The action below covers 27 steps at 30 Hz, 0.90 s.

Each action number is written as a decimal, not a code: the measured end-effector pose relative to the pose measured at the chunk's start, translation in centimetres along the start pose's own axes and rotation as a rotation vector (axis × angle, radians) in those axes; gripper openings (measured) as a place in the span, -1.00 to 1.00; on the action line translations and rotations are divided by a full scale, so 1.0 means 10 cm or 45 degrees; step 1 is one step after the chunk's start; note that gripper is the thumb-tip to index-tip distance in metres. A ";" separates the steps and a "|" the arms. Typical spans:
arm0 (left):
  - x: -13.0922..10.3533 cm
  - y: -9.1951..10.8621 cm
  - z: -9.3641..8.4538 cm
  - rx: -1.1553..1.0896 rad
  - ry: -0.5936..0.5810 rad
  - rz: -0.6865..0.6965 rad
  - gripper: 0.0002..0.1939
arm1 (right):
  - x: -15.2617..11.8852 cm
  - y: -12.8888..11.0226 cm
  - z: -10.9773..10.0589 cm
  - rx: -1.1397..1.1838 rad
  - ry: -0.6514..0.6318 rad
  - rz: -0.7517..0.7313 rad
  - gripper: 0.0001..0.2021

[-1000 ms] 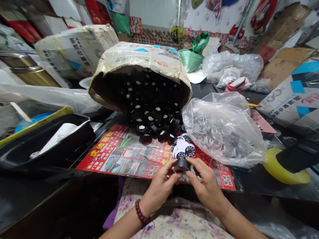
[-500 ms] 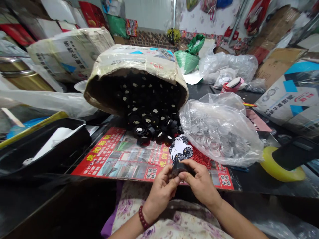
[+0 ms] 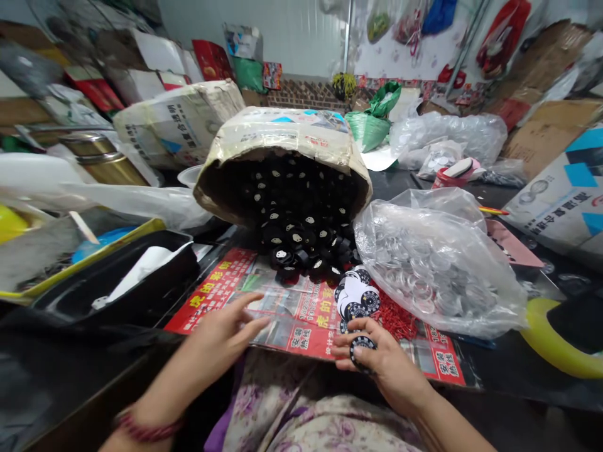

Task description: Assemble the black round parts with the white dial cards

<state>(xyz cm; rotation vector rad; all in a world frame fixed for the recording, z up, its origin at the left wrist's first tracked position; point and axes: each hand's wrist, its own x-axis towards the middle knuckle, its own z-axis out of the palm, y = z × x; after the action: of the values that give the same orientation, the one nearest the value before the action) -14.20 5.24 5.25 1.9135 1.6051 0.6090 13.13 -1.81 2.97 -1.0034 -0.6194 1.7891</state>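
My left hand [image 3: 221, 339] is over the left part of the red printed sheet [image 3: 188, 320], fingers apart, with nothing visible in it. My right hand [image 3: 391, 364] holds a round black dial disc [image 3: 362, 345] with white marks around its face, the thumb on its edge. Just beyond that hand lies a small pile of white paper discs [image 3: 353, 292] and dial-printed discs. Beside the pile are many tiny red pieces [image 3: 396, 317]. Several black round knobs [image 3: 296, 238] with pale oval spots spill onto the sheet from a tipped carton [image 3: 282, 135].
A clear plastic bag [image 3: 438, 263] of transparent rings lies right of the knobs. At the right edge is a yellow tape roll [image 3: 556, 345]. A black tray [image 3: 113, 276] with a white scoop-like piece stands on the left, and a gold flask [image 3: 106, 160] behind it.
My hands were together around a dark round piece. They have parted: the left has swung to the left, while the right keeps the disc, its dial face now showing. The view has shifted.
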 end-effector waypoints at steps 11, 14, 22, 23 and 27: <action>0.96 0.56 0.90 0.259 0.187 0.096 -0.70 | 0.18 0.08 0.04 0.033 0.140 -0.009 -0.57; 0.86 0.40 0.87 0.161 0.182 0.125 -0.70 | 0.23 0.08 0.02 0.070 0.135 0.002 -0.60; 0.31 0.16 0.61 0.047 -0.025 0.332 -0.79 | -0.06 -0.10 -0.04 -1.094 0.172 -0.651 -0.83; 0.27 0.16 0.60 0.024 -0.054 0.351 -0.80 | -0.10 -0.12 -0.07 -1.330 0.104 -0.765 -0.83; 0.25 0.26 0.64 -0.166 -0.062 0.243 -0.84 | -0.16 -0.17 -0.14 -1.713 -0.024 -0.802 -0.76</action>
<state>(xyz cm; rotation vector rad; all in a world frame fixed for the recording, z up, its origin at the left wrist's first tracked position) -7.64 6.56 2.21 1.9813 1.3285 0.7212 15.47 -2.54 4.11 -1.3667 -2.0025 0.6621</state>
